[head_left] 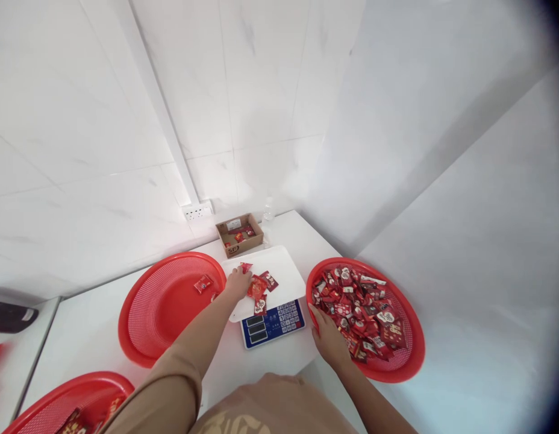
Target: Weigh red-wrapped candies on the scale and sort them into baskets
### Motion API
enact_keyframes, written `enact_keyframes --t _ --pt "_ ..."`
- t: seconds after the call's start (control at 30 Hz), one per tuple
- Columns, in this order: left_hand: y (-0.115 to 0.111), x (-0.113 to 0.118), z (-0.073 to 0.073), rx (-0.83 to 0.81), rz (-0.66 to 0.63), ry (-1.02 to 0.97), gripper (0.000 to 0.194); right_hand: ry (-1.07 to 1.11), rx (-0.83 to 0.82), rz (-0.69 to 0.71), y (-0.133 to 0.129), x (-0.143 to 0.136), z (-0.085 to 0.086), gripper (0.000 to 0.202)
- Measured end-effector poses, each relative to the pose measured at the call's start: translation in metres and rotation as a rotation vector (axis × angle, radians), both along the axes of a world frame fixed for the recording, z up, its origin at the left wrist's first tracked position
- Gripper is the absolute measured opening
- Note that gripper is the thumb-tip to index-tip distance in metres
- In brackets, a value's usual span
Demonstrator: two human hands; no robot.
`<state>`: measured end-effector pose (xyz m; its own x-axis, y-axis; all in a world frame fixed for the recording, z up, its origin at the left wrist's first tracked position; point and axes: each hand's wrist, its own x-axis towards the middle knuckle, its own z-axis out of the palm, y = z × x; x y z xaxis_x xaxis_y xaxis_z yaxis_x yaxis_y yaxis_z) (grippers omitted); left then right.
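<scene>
My left hand (238, 282) is over the left part of the white scale tray (286, 265), its fingers closed on a small red packet (246, 266). Several red packets (258, 287) lie on the tray beside it. Below the tray shows the blue keypad (279, 322) of the scale. On the right, my right hand (327, 334) grips the near-left rim of a red basket (412, 355) that holds many red and dark-red packets (361, 313).
A red basket (166, 301) with a few packets stands left of the scale. Another red basket (94, 383) is at the lower left. Behind the tray sit a cardboard box (243, 246) with packets and a clear bottle (268, 209). A wall socket (198, 211) is behind.
</scene>
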<state>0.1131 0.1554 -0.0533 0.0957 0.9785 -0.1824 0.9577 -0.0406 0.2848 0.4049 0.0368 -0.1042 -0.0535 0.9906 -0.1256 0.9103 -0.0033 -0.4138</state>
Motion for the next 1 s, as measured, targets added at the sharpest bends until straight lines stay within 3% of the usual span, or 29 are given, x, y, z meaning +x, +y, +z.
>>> enact_keyframes --t 0.17,0.3,0.43,0.53,0.67,0.8,0.9,1.0 --pt "0.001 -0.009 0.008 -0.024 0.086 -0.128 0.029 0.018 -0.001 0.014 0.0 0.003 -0.003 0.057" --pt "-0.023 -0.011 0.02 -0.016 0.162 -0.294 0.022 0.022 0.079 0.036 0.0 0.002 0.0 0.056" --pt "-0.065 0.001 0.037 -0.131 0.214 -0.833 0.027 0.252 0.172 0.077 0.006 -0.032 0.028 0.057" --pt "-0.097 0.011 0.047 -0.35 0.169 -1.155 0.03 0.617 -0.077 0.095 0.013 -0.071 0.058 0.053" --pt "-0.13 0.017 0.045 -0.512 0.122 -1.2 0.026 0.72 -0.335 0.284 0.015 -0.104 0.082 0.028" --pt "-0.154 0.017 0.035 -0.546 0.281 -1.149 0.032 0.673 -0.457 0.192 0.004 -0.11 0.081 0.022" --pt "-0.165 0.017 0.03 -0.617 0.378 -1.233 0.039 0.687 -0.461 0.145 -0.005 -0.114 0.076 0.023" --pt "-0.166 0.015 0.027 -0.54 0.414 -1.252 0.04 0.781 -0.525 0.131 -0.006 -0.12 0.073 0.028"
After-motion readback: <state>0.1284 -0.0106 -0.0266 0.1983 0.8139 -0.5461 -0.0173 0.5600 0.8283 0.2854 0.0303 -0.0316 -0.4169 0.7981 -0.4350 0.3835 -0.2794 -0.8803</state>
